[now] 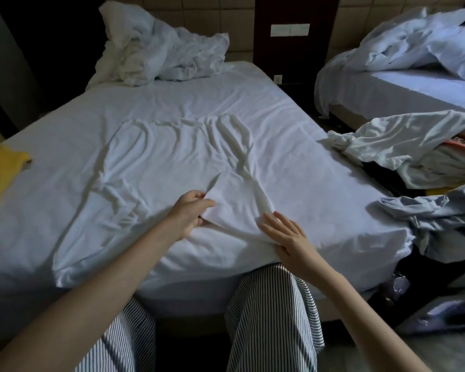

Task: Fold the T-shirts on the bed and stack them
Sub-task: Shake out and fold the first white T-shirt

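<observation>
A white T-shirt (167,162) lies spread and wrinkled across the middle of the bed (65,124). Its near sleeve is folded over toward me. My left hand (189,213) pinches the edge of that folded sleeve between thumb and fingers. My right hand (282,232) lies flat with straight fingers on the shirt's near edge, close to the bed's front edge. A yellow garment (0,173) lies at the bed's left edge.
A crumpled white duvet and pillow (161,49) are heaped at the head of the bed. A pile of white and grey clothes (414,157) sits to the right of the bed. A second bed (414,84) stands at the far right.
</observation>
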The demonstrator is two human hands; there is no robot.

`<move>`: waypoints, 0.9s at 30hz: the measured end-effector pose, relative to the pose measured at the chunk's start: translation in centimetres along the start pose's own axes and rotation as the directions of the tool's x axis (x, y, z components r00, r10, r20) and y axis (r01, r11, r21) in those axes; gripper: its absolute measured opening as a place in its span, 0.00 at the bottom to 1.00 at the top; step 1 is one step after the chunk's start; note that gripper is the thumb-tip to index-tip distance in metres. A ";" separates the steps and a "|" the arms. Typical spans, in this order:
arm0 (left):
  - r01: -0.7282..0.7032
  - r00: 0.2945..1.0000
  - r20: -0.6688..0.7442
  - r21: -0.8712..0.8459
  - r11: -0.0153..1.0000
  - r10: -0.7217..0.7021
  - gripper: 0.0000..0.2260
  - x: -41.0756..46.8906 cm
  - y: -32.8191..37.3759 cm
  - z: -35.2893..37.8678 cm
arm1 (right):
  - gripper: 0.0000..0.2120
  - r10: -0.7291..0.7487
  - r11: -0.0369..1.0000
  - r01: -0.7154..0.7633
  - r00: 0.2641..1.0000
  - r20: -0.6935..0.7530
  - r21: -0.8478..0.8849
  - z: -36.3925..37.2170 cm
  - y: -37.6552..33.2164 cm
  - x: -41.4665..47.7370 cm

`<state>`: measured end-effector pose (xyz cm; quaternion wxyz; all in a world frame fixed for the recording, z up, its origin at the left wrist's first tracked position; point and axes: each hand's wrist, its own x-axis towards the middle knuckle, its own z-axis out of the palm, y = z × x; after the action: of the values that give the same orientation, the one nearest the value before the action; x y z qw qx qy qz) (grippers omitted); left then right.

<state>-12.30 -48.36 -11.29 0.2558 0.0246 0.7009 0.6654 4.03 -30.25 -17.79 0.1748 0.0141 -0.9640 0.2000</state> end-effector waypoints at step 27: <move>-0.177 0.984 0.052 0.432 0.884 0.172 0.06 1.4 0.9 -0.9 | 0.40 -0.009 0.973 0.056 0.979 0.205 -0.224 -0.4 0.1 -0.6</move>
<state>-14.12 -48.54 -10.87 0.1871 0.1479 0.8250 0.5123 4.72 -30.06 -17.67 0.0795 0.0300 -0.9930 0.0822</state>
